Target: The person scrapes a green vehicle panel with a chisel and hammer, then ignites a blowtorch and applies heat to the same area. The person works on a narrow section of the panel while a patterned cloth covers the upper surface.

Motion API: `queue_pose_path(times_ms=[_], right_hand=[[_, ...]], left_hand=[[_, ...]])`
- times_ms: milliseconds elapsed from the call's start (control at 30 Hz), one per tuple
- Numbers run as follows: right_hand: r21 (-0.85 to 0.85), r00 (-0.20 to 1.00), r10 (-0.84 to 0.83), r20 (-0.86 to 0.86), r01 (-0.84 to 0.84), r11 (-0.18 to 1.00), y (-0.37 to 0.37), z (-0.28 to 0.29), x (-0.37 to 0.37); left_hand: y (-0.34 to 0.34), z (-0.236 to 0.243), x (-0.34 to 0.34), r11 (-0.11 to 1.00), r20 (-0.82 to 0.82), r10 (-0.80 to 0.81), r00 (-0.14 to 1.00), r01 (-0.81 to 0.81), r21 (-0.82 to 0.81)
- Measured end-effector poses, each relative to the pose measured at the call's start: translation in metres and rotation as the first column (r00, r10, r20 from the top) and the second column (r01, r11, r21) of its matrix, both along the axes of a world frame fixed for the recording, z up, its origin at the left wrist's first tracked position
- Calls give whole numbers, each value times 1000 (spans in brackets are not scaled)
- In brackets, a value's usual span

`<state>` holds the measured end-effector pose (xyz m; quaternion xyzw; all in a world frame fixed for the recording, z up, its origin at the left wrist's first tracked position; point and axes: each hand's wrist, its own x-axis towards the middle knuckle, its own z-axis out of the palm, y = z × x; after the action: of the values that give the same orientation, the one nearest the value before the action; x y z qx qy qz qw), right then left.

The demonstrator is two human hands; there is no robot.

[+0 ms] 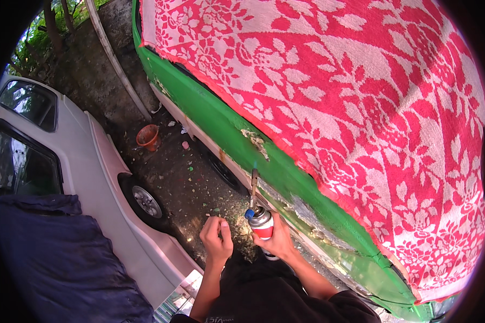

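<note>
My right hand (279,240) is wrapped round a gas blowtorch (263,222), a red and white canister with a blue knob and a metal nozzle. The nozzle points away from me at the green car panel (227,133), and a faint bluish flame seems to show at its tip. Paint on this panel is blistered and peeled in patches, one (255,141) just beyond the nozzle and a longer one (312,222) to the right. To the left of the torch, apart from the panel, my left hand (216,237) is closed with its fingers curled; what it holds, if anything, I cannot make out.
A pink and white floral cloth (328,102) covers the green car's upper part. At left stands a pale car (99,188) with a dark cloth (59,258) over it. Between the cars, an orange bucket (148,138) and scattered paint flakes lie on the ground. A pole (116,56) leans behind.
</note>
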<state>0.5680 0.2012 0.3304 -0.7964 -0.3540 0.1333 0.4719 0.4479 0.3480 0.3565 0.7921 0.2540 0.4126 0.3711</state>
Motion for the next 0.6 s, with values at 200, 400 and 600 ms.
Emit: queue_pose_path(times_ms=[200,400,600], right_hand=[[52,999,-48,-5,48,998,5,-1,-1],[4,999,-47,3,47,999,1,2,3],[14,998,-60,-1,60,998,1,1,2]], left_hand=[[2,-1,-1,1000,14,14,1000,-14,-23],[4,0,-2,999,12,16,1000,-15,-28],[7,-3,-2,1000,16,17,1000,-17,-21]])
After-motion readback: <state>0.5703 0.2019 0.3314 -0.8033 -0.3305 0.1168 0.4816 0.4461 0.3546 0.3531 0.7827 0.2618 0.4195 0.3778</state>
